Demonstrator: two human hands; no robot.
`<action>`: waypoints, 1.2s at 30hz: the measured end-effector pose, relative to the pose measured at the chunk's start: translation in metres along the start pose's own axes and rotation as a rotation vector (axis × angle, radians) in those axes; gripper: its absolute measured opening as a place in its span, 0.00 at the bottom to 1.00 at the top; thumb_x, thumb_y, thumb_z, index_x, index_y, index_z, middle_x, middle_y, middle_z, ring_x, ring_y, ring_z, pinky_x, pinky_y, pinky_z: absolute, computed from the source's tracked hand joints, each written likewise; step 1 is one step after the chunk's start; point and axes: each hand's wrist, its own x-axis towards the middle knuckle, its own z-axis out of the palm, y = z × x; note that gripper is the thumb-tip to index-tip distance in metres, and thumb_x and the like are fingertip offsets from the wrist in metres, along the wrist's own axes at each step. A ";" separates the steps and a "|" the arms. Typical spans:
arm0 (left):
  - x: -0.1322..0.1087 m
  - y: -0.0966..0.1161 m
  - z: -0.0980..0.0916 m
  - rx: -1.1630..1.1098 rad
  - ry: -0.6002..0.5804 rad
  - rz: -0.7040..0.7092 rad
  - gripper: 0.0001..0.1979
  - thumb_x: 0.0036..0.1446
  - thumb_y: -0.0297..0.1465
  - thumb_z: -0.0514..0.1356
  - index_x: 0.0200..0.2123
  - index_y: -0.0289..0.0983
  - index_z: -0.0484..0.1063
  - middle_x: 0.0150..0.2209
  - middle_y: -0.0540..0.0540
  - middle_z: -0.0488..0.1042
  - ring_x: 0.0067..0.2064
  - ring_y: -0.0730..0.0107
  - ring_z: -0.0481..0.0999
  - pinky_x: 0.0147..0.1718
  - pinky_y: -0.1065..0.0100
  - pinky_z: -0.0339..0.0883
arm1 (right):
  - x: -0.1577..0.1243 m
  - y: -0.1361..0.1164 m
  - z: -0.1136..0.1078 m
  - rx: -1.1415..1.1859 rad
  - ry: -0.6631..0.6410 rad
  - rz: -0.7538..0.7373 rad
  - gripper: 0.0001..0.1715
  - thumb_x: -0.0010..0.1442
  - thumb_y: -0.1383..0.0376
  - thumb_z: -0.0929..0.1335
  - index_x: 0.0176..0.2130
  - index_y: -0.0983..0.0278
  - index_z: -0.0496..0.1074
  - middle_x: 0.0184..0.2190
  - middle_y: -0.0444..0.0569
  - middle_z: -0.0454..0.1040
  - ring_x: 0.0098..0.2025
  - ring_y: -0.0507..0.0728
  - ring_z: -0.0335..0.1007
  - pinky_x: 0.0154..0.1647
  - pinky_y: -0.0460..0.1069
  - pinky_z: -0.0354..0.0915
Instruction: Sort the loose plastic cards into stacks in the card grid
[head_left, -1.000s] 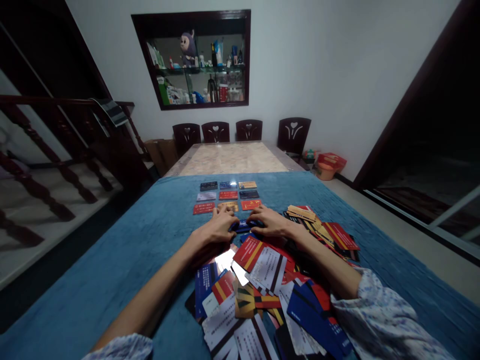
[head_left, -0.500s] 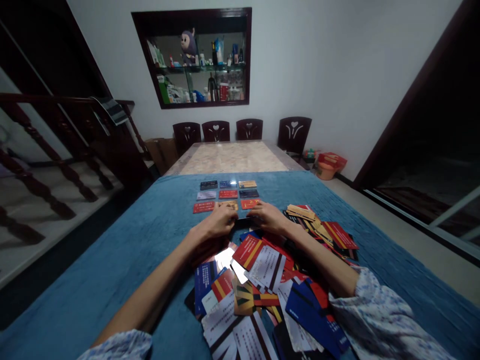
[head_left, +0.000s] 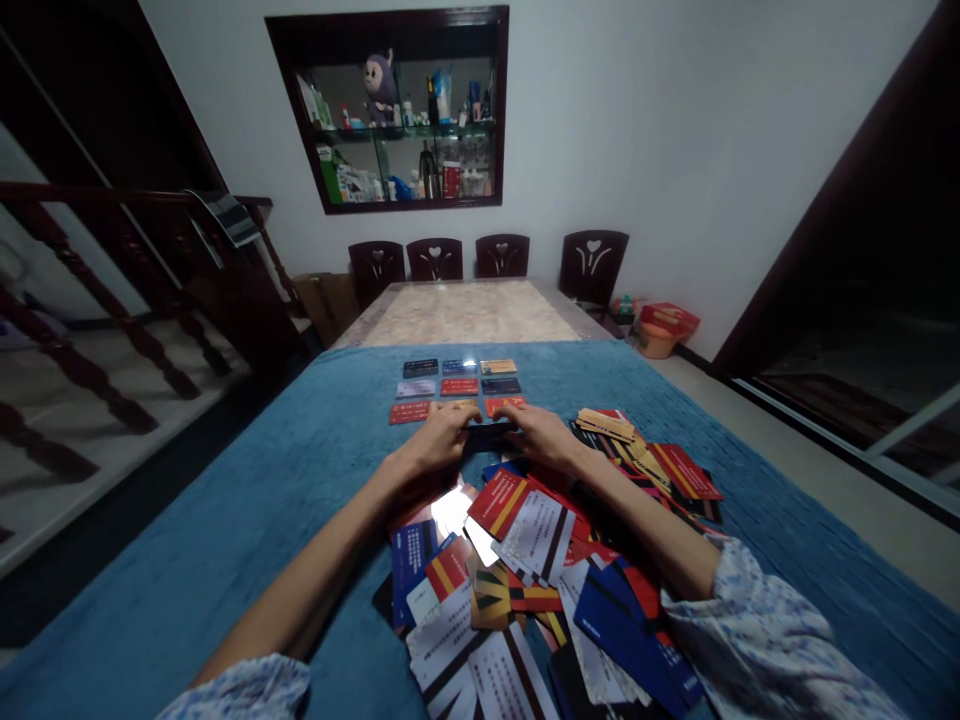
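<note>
Between my two hands is a small stack of dark cards (head_left: 489, 432), gripped at its ends. My left hand (head_left: 444, 432) closes on the left end, and my right hand (head_left: 538, 432) closes on the right end. Just beyond them, small stacks of cards lie in three rows of three, among them a red one (head_left: 459, 387) in the middle and a yellow one (head_left: 498, 367) at the back right. A large loose pile of mixed cards (head_left: 536, 530) spreads under and in front of my forearms.
A blue cloth (head_left: 300, 480) covers the near part of the table, and the bare marbled top (head_left: 465, 312) shows beyond it. More cards (head_left: 679, 470) lie right of my right forearm. Dark chairs (head_left: 502, 257) stand at the far end.
The dark cards between my hands have tilted, so more of their dark face shows. Both hands have barely moved. The whole view has shifted slightly.
</note>
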 end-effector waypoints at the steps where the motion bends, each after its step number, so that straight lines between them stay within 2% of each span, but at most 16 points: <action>1: 0.000 0.000 0.000 0.012 -0.011 -0.001 0.19 0.55 0.20 0.52 0.48 0.39 0.71 0.50 0.43 0.76 0.53 0.58 0.71 0.53 0.57 0.56 | 0.000 -0.001 -0.001 -0.008 -0.013 0.008 0.23 0.61 0.69 0.68 0.56 0.59 0.68 0.45 0.53 0.76 0.45 0.59 0.73 0.42 0.49 0.62; 8: -0.001 -0.002 0.005 0.105 -0.041 -0.001 0.23 0.52 0.19 0.52 0.52 0.38 0.66 0.52 0.40 0.74 0.53 0.54 0.69 0.52 0.53 0.55 | -0.001 -0.012 -0.012 -0.112 -0.105 0.061 0.26 0.61 0.69 0.68 0.59 0.60 0.65 0.48 0.55 0.77 0.48 0.61 0.74 0.43 0.50 0.63; 14: -0.003 -0.005 0.013 0.130 -0.069 -0.017 0.24 0.52 0.25 0.56 0.54 0.38 0.62 0.53 0.36 0.71 0.55 0.48 0.67 0.53 0.50 0.56 | -0.002 -0.015 -0.014 -0.172 -0.152 0.082 0.29 0.64 0.67 0.66 0.63 0.56 0.63 0.51 0.53 0.77 0.51 0.61 0.73 0.47 0.51 0.64; 22: -0.002 -0.002 0.015 0.181 -0.058 -0.030 0.23 0.51 0.26 0.58 0.51 0.37 0.60 0.52 0.36 0.69 0.56 0.49 0.67 0.52 0.51 0.56 | 0.000 -0.007 -0.002 -0.133 -0.085 0.034 0.28 0.61 0.70 0.67 0.61 0.62 0.66 0.51 0.56 0.73 0.54 0.61 0.67 0.51 0.53 0.63; 36: -0.004 -0.001 0.015 0.207 -0.028 -0.007 0.23 0.51 0.27 0.58 0.52 0.37 0.59 0.52 0.37 0.67 0.56 0.50 0.65 0.51 0.51 0.56 | -0.001 0.013 0.013 0.005 0.039 -0.098 0.34 0.55 0.65 0.72 0.60 0.63 0.66 0.46 0.55 0.68 0.48 0.62 0.61 0.48 0.56 0.64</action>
